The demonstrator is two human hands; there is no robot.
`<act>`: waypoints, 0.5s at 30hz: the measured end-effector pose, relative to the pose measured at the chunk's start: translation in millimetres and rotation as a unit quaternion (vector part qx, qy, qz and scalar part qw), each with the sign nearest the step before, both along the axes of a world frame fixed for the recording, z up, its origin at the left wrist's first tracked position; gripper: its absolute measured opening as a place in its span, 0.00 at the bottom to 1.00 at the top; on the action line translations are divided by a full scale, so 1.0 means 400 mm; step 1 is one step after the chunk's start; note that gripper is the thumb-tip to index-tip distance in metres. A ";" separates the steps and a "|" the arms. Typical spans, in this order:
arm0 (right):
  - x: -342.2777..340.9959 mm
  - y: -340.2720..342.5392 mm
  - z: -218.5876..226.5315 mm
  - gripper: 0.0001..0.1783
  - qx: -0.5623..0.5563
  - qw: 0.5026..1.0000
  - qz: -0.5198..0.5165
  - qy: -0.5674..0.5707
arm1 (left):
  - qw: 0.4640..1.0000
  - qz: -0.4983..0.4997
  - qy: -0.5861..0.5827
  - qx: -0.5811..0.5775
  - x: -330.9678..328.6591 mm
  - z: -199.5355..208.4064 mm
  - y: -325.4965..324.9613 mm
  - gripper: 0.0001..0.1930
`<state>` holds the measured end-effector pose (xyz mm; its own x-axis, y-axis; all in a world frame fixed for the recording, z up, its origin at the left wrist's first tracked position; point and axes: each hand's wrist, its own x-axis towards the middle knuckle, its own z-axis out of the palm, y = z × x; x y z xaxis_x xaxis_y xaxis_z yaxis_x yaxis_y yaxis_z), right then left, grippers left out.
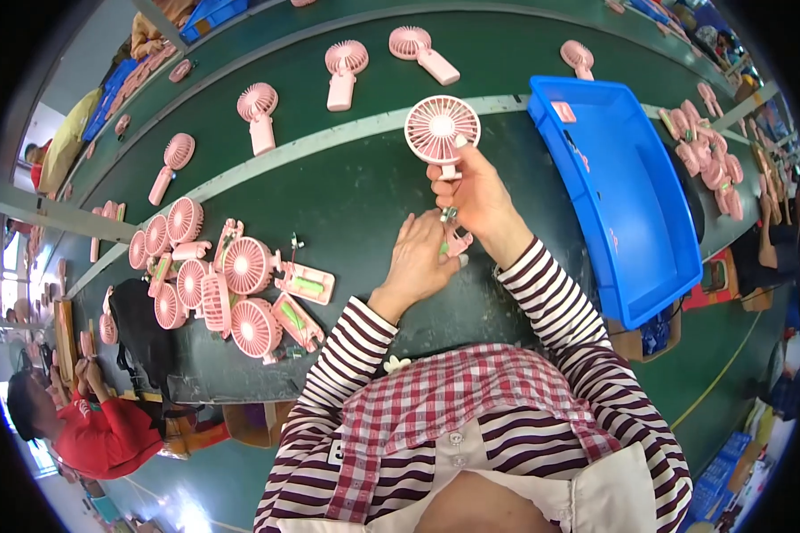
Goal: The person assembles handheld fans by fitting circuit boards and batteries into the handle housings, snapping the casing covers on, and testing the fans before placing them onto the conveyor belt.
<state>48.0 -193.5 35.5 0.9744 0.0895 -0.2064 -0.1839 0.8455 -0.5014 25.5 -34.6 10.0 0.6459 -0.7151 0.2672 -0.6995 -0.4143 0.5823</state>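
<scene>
My right hand [476, 191] grips a pink handheld fan [443, 129] just below its round grille, with the thumb on the grille's edge. Under it hangs the opened handle [458, 242], with a small circuit board [449, 214] showing near its top. My left hand [420, 259] is closed about this handle, which its fingers partly hide. To the left lies a heap of unfinished pink fans [247, 265]. Several of their handles are open, and green-labelled cells [308, 284] show in some.
A blue plastic bin [636, 204] with a few small pink pieces stands at the right. Assembled fans [340, 75] lie spaced along the green belt [302, 62] beyond a pale rail. More fans [711, 155] are piled at far right. A person in red [107, 426] sits at left.
</scene>
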 end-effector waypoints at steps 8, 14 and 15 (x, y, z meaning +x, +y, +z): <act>-0.075 -0.009 0.019 0.12 -0.172 0.977 -0.127 -0.015 | 0.980 0.194 0.047 -0.004 -0.087 0.065 -0.002 0.26; -0.103 -0.014 0.027 0.16 -0.115 0.989 -0.086 -0.030 | 0.917 0.210 0.329 -0.081 -0.086 0.019 0.021 0.30; -0.111 -0.009 0.027 0.18 -0.092 0.993 -0.071 -0.038 | 0.869 0.185 0.423 -0.178 -0.091 -0.002 0.028 0.29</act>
<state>3.7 -197.0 46.4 0.9879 -0.0820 -0.1314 -0.0249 0.7533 -0.6572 -11.1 -23.4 9.2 0.8872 -0.3862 -0.2525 0.1832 -0.2074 0.9610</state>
